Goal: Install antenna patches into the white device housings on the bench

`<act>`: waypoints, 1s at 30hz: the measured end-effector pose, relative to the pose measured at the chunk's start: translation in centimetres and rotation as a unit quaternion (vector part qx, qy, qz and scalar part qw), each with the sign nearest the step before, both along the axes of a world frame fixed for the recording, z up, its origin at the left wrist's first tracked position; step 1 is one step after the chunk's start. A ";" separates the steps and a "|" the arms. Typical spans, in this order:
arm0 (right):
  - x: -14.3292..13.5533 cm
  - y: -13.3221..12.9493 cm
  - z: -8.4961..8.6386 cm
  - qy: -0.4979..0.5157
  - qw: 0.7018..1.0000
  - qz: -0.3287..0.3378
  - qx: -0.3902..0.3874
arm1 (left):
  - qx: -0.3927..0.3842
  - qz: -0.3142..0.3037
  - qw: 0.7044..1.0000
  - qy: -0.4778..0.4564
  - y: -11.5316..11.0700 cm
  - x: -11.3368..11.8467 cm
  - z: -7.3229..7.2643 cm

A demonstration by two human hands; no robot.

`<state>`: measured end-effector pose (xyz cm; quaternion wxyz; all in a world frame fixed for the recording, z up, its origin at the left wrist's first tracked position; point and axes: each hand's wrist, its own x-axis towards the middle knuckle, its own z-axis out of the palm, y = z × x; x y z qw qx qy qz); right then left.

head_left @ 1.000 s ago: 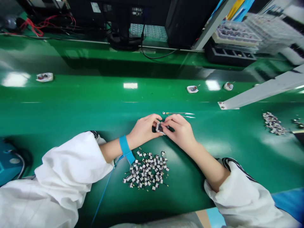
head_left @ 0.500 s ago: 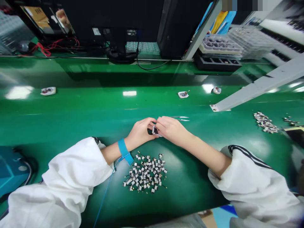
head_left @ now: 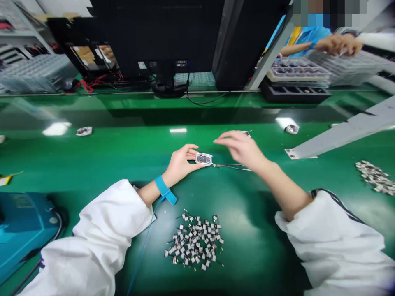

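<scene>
My left hand holds a small white-cased device by its left end, thumb below and fingers above. Its exposed circuit board faces up. My right hand hovers to the right of the device with stretched-out fingers and nothing in them. Beneath it on the bench lie tweezers, partly covered by the hand, with their tips pointing left at a tiny part by the device. Nearer to me is a pile of small silver parts with short leads. A blue wrist strap with a cord circles my left wrist.
Similar devices lie farther back: one at left, one at right. A white metal brace slants down to the bench at right. More small parts lie beyond. A monitor and another person's hands are across the bench.
My right hand has let go of the device and moved right and up, its fingers straightening. The device stays in my left hand, now plainly visible. Another person's hands have appeared at upper right.
</scene>
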<state>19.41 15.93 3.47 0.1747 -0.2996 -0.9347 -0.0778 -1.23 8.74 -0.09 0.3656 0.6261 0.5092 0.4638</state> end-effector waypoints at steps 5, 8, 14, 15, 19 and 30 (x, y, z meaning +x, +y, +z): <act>6.8 6.5 -2.5 0.035 0.985 -0.157 -0.059 | 0.009 0.031 0.999 0.033 1.2 -1.4 -0.1; 9.0 8.8 -3.9 0.007 0.980 -0.165 -0.110 | 0.016 0.074 0.994 0.081 2.9 -3.0 -0.6; 8.4 10.5 -4.5 0.014 0.982 -0.118 -0.150 | 0.035 0.117 0.970 0.210 4.9 -6.0 -0.2; 8.2 10.6 -4.4 0.023 0.982 -0.114 -0.150 | 0.047 0.101 0.968 0.227 4.3 -5.9 0.2; 7.1 9.1 -3.3 0.071 0.981 -0.123 -0.130 | 0.079 -0.065 0.958 0.267 -1.1 -4.3 2.4; -0.3 -8.6 -2.1 0.082 0.954 -0.031 -0.286 | 0.163 -0.360 0.832 0.389 -8.2 1.0 3.5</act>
